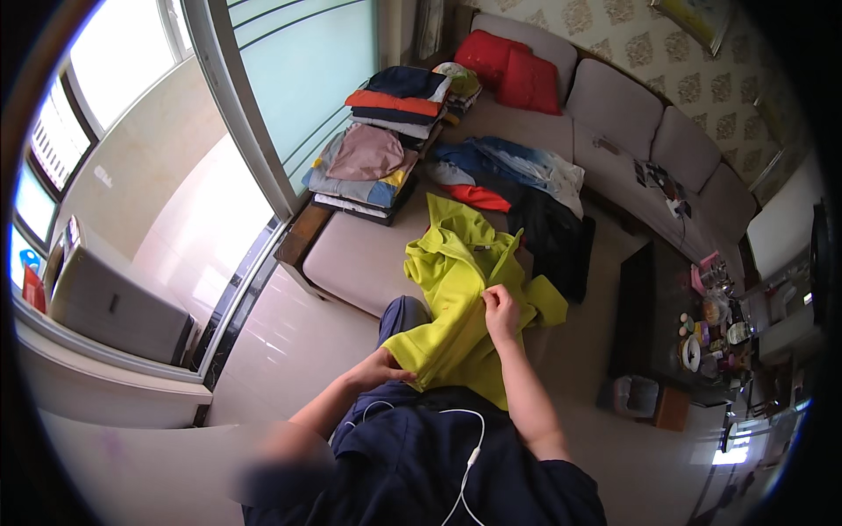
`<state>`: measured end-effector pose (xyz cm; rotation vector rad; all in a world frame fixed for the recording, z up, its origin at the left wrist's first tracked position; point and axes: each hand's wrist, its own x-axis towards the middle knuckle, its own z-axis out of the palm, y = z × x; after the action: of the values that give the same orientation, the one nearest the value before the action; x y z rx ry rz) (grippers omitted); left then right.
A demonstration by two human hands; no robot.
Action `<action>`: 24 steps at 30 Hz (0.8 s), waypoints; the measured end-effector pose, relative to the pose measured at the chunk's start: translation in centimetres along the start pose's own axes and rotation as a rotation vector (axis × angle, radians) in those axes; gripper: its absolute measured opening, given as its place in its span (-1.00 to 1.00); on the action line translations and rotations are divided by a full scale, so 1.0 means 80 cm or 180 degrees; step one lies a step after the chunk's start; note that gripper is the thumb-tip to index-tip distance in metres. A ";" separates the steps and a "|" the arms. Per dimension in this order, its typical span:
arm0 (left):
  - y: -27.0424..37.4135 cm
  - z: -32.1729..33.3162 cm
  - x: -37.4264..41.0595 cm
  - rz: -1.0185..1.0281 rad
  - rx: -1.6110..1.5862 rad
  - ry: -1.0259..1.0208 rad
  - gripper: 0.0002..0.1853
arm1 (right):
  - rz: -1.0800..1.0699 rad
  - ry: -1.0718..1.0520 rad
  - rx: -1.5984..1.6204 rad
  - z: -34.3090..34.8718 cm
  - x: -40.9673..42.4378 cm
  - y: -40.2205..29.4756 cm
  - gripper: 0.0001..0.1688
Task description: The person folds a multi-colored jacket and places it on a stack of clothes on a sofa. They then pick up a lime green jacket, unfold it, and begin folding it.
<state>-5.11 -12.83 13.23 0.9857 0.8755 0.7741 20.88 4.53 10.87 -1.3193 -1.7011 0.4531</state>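
A lime-green hooded garment (460, 289) lies over the sofa's near edge and my lap, its hood toward the sofa. My left hand (385, 369) grips a lower end of it, perhaps a sleeve cuff, near my waist. My right hand (498, 309) pinches the fabric near the middle of the garment, thumb and fingertips together. One green sleeve (547, 301) sticks out to the right. Beyond the hood, jeans (506, 161), a red piece (483, 197) and black clothing (549, 230) are spread loosely on the sofa.
Folded clothes stand in stacks at the back left, one topped by a pink garment (367, 152), another by a dark one (404, 84). Red cushions (529, 75) rest on the sofa (355, 253). At the right are a cluttered low table (648, 302) and a waste bin (637, 396).
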 end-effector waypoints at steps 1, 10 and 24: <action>0.004 -0.010 -0.006 0.0043 0.0448 -0.0028 -0.69 | -0.0163 -0.0042 -0.0096 -0.004 -0.002 -0.005 -0.87; 0.032 -0.112 0.031 0.0072 0.1240 0.0890 -0.69 | -0.0083 -0.0391 0.0350 -0.017 -0.045 -0.011 -0.88; -0.001 0.044 0.184 -0.0490 0.0447 -0.0602 -0.47 | 0.3436 -0.0190 0.2801 0.000 -0.100 0.115 -0.47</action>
<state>4.51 -1.53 10.37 1.0826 0.8380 0.4853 26.24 0.65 0.68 -1.3907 -0.4958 1.6292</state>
